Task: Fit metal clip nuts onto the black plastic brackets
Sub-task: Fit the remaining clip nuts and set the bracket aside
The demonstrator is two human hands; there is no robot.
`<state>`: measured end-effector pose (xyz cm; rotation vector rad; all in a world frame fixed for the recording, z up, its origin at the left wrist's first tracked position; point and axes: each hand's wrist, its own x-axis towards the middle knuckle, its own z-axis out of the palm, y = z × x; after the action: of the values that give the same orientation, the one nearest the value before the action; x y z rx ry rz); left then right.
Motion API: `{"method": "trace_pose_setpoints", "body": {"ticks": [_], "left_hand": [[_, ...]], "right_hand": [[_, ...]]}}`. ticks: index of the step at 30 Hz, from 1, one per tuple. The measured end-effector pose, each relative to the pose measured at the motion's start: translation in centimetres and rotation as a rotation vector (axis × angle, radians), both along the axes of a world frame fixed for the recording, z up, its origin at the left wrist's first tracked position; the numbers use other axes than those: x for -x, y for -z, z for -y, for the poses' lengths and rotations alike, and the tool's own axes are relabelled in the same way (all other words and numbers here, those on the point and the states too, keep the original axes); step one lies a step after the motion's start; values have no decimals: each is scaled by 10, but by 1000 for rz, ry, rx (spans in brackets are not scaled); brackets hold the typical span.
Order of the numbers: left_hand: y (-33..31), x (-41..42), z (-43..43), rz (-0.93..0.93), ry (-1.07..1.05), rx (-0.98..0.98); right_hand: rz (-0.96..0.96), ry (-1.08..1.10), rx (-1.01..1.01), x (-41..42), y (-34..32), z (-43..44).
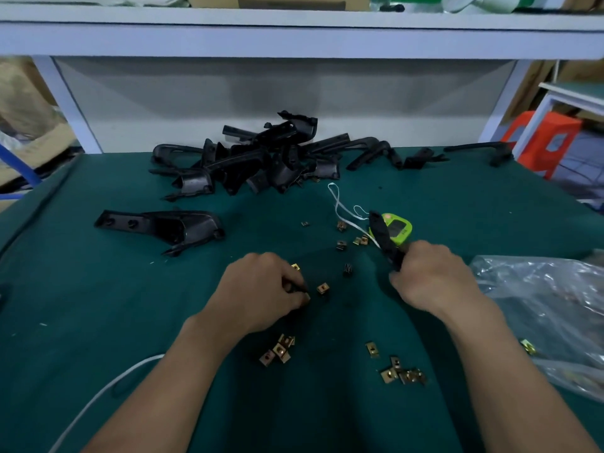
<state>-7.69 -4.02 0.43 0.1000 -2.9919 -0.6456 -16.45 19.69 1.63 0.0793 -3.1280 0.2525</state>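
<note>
Where left hand [261,289] pinches a half-hidden clip nut [307,297], right hand [431,279] grips bracket [385,243]

We list one tangled heap of black brackets [261,158] past exact counting, three strays [369,152] right of it, one lone bracket [163,227], one held bracket [387,246], roughly sixteen loose clip nuts [322,288], one green device [397,228], one clear bag [549,305] and one white cable [98,397].
</note>
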Motion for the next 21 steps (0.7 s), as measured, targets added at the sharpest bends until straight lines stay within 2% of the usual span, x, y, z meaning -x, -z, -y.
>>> {"method": "trace_pose_setpoints", "body": {"ticks": [7, 11, 13, 16, 19, 21], "left_hand": [[7, -3, -10, -64, 20, -111], [11, -1, -9, -180, -37, -298], [13, 0, -7, -216, -69, -364], [16, 2, -3, -227, -153, -448], [15, 3, -2, -200, -177, -506], [12, 2, -2, -201, -185, -525]], "right_hand": [[50, -113, 173, 1, 7, 9], [-107, 10, 114, 2, -5, -1], [-13, 59, 59, 2, -11, -8], [177, -17, 10, 0, -11, -5], [143, -76, 51, -2, -9, 2], [106, -125, 153, -3, -9, 4]]}}
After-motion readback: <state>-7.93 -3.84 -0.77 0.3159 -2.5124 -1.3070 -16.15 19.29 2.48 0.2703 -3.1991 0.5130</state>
